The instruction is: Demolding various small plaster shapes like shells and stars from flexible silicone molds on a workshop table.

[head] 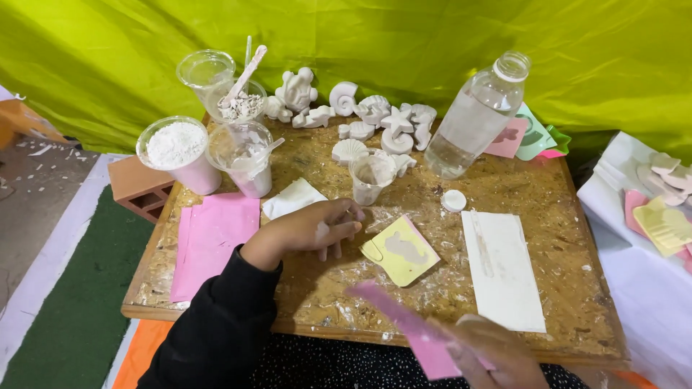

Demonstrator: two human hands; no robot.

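A person's left hand [317,229] rests loosely curled, holding nothing, at nine o'clock of a yellow mould [401,250], seemingly steadying it, while the blurred right hand [497,353] grips a pink mould [411,328].

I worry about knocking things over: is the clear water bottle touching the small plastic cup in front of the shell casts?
Apart. The head view shows bare tabletop and a white cast between the water bottle and the small plastic cup.
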